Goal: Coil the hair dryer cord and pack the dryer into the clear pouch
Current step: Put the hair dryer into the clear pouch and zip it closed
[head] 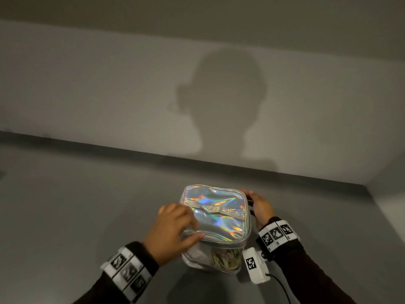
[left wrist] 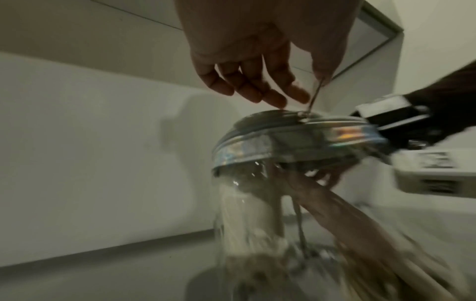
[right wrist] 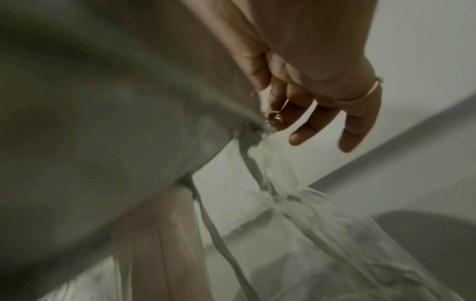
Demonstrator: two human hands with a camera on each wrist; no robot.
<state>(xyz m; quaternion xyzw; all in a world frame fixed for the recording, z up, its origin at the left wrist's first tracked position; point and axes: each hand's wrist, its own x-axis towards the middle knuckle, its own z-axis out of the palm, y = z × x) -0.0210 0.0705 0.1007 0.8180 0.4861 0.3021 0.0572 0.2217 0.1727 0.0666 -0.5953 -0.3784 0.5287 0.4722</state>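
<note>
Pinching a thin metal zip pull (left wrist: 316, 95) between thumb and fingertip, the left hand (head: 173, 229) sits at the near-left corner of the pouch lid (head: 217, 213), its other fingers loosely spread; the right hand (head: 259, 205) braces the far-right edge, and the blurred right wrist view suggests it has a second small pull (right wrist: 275, 117), though I cannot tell how firmly. The clear pouch (head: 210, 257) stands upright on the grey table (head: 87, 205), pale coiled cord (head: 223, 258) visible through its soft see-through wall, the dryer itself hard to make out. Risk now: the floppy wall buckling under the zip, or a cord loop snagging in the teeth. That holographic lid is slick, crinkled, square with rounded corners.
</note>
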